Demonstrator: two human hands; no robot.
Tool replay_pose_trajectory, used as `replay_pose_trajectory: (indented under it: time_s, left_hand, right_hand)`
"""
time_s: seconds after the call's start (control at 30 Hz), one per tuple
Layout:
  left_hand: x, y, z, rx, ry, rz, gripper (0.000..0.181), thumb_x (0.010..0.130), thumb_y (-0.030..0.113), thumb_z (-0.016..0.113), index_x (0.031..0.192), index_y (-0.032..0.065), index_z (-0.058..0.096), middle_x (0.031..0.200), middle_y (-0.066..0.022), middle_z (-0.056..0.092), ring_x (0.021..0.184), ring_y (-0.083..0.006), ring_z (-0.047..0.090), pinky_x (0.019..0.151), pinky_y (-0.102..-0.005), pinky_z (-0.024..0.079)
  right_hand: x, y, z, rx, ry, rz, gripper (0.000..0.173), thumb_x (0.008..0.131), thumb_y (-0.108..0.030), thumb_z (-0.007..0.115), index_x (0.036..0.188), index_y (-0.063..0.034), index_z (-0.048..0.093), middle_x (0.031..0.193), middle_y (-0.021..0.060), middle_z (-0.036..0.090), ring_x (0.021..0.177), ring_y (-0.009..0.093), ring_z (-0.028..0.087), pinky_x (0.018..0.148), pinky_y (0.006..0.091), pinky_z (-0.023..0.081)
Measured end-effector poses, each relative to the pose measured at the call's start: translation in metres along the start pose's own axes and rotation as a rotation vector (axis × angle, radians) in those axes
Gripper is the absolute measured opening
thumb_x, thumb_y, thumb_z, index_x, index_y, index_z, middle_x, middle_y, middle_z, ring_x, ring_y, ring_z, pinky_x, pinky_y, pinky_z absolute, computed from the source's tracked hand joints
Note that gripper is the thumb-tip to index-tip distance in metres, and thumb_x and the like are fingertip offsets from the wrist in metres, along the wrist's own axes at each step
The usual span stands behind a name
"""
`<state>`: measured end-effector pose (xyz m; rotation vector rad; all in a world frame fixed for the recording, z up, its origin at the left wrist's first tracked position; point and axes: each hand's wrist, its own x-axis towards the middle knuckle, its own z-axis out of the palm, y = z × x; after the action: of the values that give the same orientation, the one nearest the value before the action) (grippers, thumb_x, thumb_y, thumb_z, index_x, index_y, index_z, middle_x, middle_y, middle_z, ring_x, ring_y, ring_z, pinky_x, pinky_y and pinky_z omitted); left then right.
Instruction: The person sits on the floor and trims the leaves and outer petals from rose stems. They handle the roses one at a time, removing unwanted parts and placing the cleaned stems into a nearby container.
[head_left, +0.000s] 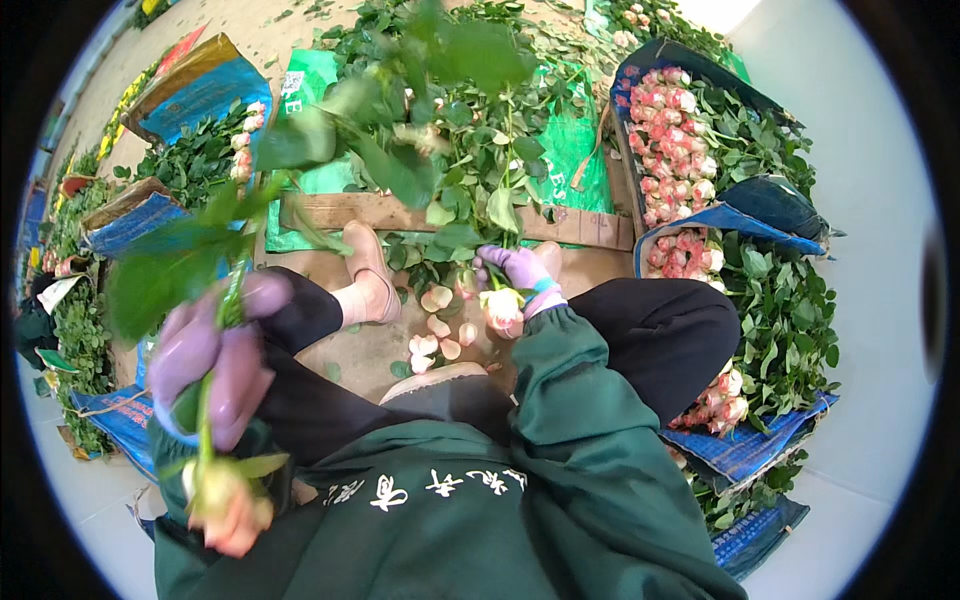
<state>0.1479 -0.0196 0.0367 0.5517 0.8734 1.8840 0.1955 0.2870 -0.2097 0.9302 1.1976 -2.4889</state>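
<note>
My left hand (217, 360), in a purple glove and blurred, is raised on the left side and grips the stem of a pale pink rose (229, 510). That rose's head hangs down toward my body, while its leafy end points up and away. My right hand (517, 274), also gloved in purple, is low between my knees. It holds a second rose (502, 307), cream with pink edges, by the stem just past the bloom. The leafy stem of this one reaches forward over a wooden plank (577, 225). Loose petals (427, 349) lie on the floor below.
Beyond the plank, a heap of leafy rose stems (465, 135) lies on green plastic sheeting (577, 165). At right, pink-and-white roses (671, 142) stand bundled in blue wrapping (750, 217). More bundles in a blue wrap (214, 94) are at left. A pale wall (877, 300) rises at far right.
</note>
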Motion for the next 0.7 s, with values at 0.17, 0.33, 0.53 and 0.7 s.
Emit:
replay_pose_trajectory:
  time_s: [0.17, 0.33, 0.53, 0.7]
  left_hand:
    - [-0.037, 0.016, -0.014, -0.116, -0.486, 0.279, 0.046, 0.094, 0.014, 0.037, 0.129, -0.002, 0.012, 0.049, -0.0056, 0.046, 0.036, -0.0215, 0.05, 0.032, -0.031, 0.04]
    - [-0.003, -0.033, -0.003, 0.411, 0.58, 0.05, 0.04, 0.093, 0.032, 0.043, 0.109, -0.0037, 0.046, 0.064, -0.0131, 0.056, 0.053, -0.0227, 0.057, 0.048, -0.0306, 0.048]
    - [0.045, -0.028, -0.058, 0.212, 0.427, -0.019, 0.04, 0.092, 0.033, 0.049, 0.088, -0.0056, 0.057, 0.076, -0.0128, 0.061, 0.073, -0.0204, 0.063, 0.062, -0.0285, 0.054]
    - [0.063, -0.033, -0.079, 0.039, 0.336, 0.002, 0.047, 0.092, 0.028, 0.049, 0.127, -0.0009, 0.037, 0.089, -0.0062, 0.059, 0.072, -0.0154, 0.063, 0.06, -0.027, 0.054]
  right_hand:
    - [0.016, 0.011, 0.008, -0.072, -0.055, 0.055, 0.014, 0.084, -0.007, 0.057, 0.09, 0.0045, 0.06, 0.076, 0.0108, 0.064, 0.059, 0.019, 0.06, 0.049, 0.0319, 0.05]
    - [-0.034, -0.033, 0.047, -0.244, -0.052, -0.148, 0.018, 0.086, -0.012, 0.055, 0.088, 0.0042, 0.062, 0.075, 0.0072, 0.063, 0.063, 0.014, 0.059, 0.058, 0.025, 0.05]
    - [-0.132, -0.096, 0.097, -0.371, -0.062, -0.293, 0.013, 0.083, -0.007, 0.054, 0.089, 0.0018, 0.062, 0.072, 0.0062, 0.062, 0.058, 0.011, 0.057, 0.051, 0.0216, 0.044]
    - [-0.114, -0.115, 0.108, -0.579, 0.058, -0.449, 0.013, 0.081, -0.011, 0.057, 0.083, 0.0011, 0.063, 0.066, 0.0058, 0.061, 0.053, 0.01, 0.055, 0.047, 0.0212, 0.042]
